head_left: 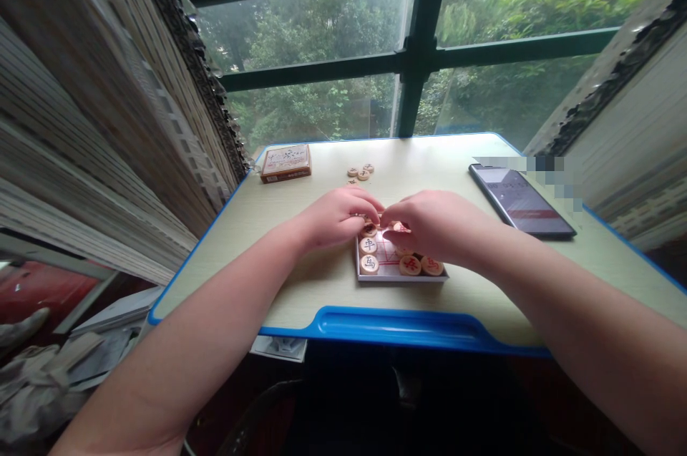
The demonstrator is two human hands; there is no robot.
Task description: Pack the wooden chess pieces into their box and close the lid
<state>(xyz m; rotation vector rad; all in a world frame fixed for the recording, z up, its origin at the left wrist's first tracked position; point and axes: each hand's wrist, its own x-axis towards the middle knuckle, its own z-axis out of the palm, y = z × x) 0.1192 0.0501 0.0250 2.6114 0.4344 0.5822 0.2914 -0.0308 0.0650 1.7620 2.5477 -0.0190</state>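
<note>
A small white chess board (400, 275) lies near the front of the desk with several round wooden Chinese chess pieces (368, 263) on it. Both of my hands hover over its far edge. My left hand (335, 215) has its fingers curled and pinched at a piece on the board's far left corner. My right hand (434, 223) is curled over the board's middle, its fingertips pinched at another piece; most of what they grip is hidden. Three loose pieces (360, 171) lie farther back on the desk.
The desk (300, 298) is pale with a blue rim and a front groove. A small cardboard game box (286, 162) sits at the back left. A dark phone (520, 200) lies at the right. Blinds flank a window behind.
</note>
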